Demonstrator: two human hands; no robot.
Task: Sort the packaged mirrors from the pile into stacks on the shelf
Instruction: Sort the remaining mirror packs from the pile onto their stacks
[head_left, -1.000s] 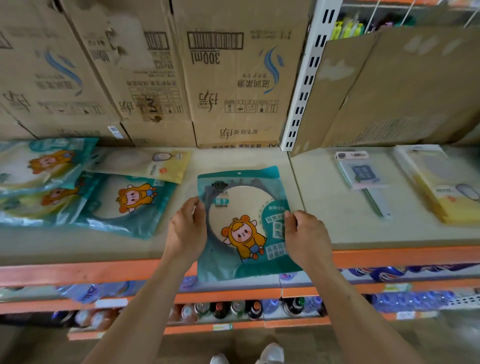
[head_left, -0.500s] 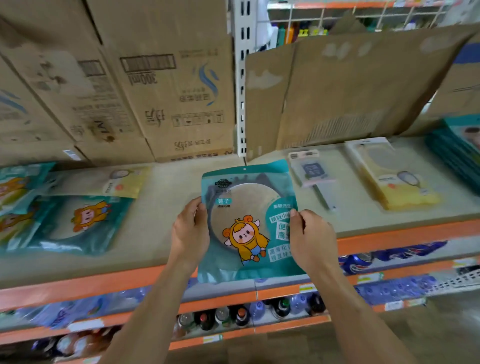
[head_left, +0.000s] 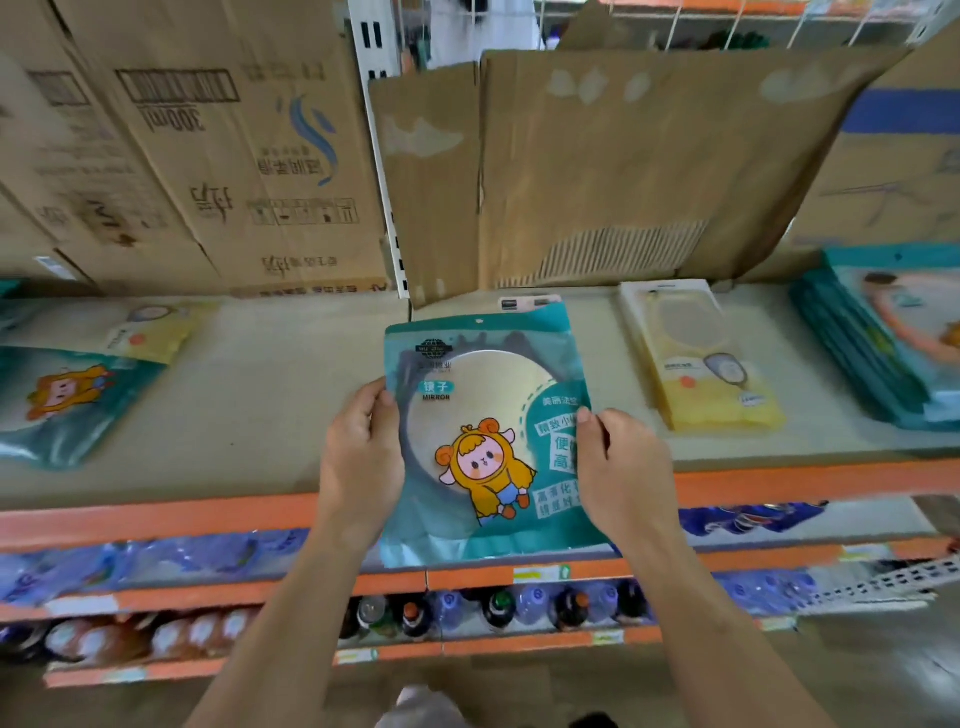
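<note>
- A teal packaged round mirror (head_left: 483, 431) with a cartoon figure in a yellow hood is held in the middle of the view. Its printed face is towards the camera and its hang-hole end points to the far side.
- The left hand (head_left: 361, 457) grips the pack's left edge with its thumb on the front.
- The right hand (head_left: 623, 473) grips the right edge the same way, so the two hands are apart with the pack between them.
- The pack is in the air over the near orange edge of the shelf (head_left: 291, 395), and its lower part covers that edge.
- At the left on the shelf lies a teal cartoon mirror pack (head_left: 67, 405), with a yellow pack (head_left: 150, 332) just beyond it and partly overlapped by it.
- To the right of the held pack sits a stack of yellow hand-mirror packs (head_left: 701, 358).
- Further right, at the frame's edge, is a stack of teal packs (head_left: 883, 338).
- A small pink-topped pack (head_left: 530, 302) peeks out just beyond the held pack's top edge.
- Printed cardboard boxes (head_left: 208, 156) stand at the far left of the shelf, and a flattened cardboard sheet (head_left: 623, 171) leans at the far right.
- Bottles (head_left: 498, 608) fill a lower shelf level.
</note>
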